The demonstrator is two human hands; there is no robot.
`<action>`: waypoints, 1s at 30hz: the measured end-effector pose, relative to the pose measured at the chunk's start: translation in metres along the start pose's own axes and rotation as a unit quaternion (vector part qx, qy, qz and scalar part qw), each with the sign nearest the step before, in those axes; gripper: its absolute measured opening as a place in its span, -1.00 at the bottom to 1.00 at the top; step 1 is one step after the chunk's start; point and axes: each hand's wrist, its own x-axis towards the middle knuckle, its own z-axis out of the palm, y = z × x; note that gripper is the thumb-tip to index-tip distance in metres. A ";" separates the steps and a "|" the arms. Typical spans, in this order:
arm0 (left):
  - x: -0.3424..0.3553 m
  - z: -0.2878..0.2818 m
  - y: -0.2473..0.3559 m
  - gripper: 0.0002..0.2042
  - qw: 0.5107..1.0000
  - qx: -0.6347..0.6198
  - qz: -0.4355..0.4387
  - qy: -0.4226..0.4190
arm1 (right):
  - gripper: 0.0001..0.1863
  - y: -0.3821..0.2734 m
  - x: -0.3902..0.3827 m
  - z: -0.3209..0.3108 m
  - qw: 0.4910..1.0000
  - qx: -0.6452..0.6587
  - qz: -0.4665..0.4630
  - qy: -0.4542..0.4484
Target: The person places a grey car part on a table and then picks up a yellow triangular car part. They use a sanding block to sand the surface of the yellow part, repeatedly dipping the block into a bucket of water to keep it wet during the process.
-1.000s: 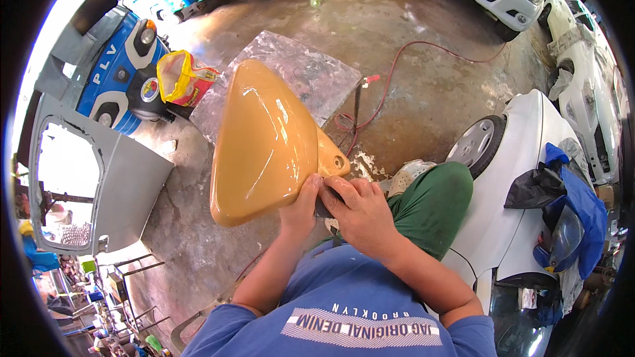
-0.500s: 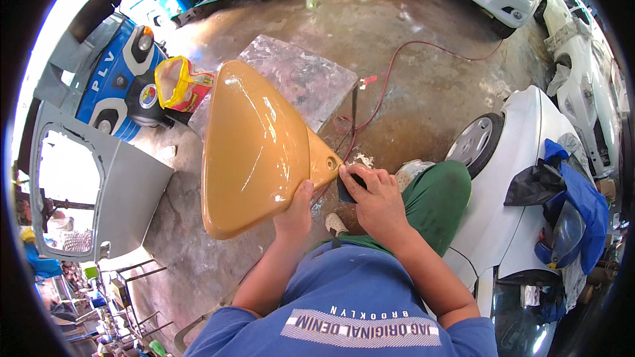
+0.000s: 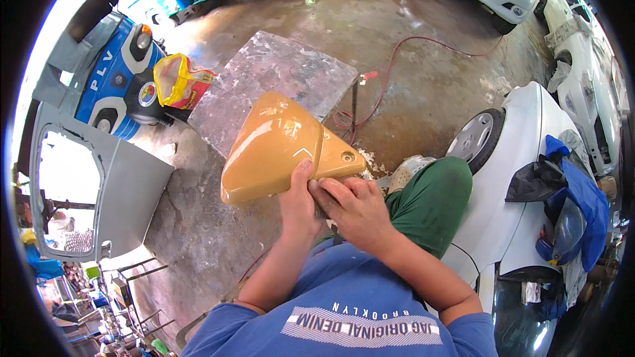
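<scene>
A glossy mustard-coloured vehicle side cover [image 3: 274, 149], roughly triangular with a bolt hole near its narrow right tip, is held in front of me, tilted. My left hand [image 3: 299, 201] grips its near edge, thumb on top and the other fingers hidden beneath. My right hand [image 3: 357, 208] is closed at the same edge, just right of my left thumb, fingers bent against the rim. A dark sheet like sandpaper, seen in that hand earlier, is now mostly covered by the fingers.
Beyond the cover stands a paint-stained square table [image 3: 291, 66], with a yellow-and-red bag [image 3: 182, 82] at its left. A grey door panel [image 3: 126, 178] leans at left. A red hose [image 3: 390, 73] crosses the floor. A white car [image 3: 516, 178] stands close on the right.
The cover has come lower and turned, its narrow tip now pointing right. My right hand has shifted from the tip down and left along the near edge, closer to my left hand.
</scene>
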 end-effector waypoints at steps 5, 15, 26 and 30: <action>-0.005 0.014 0.006 -0.70 0.999 -0.040 0.012 -0.014 | -0.44 0.033 -0.013 -0.001 0.996 -0.058 0.055 0.032; -0.001 0.002 0.011 -0.65 0.999 -0.019 0.011 -0.032 | -0.45 0.037 -0.015 -0.008 0.997 -0.023 0.073 0.029; 0.006 -0.013 0.023 -0.61 0.992 0.070 0.083 -0.065 | -0.40 0.030 -0.007 -0.040 0.992 0.080 0.099 0.009; 0.000 -0.009 0.015 -0.61 0.990 0.066 0.048 -0.119 | -0.45 0.016 0.006 -0.034 0.998 0.039 0.044 0.015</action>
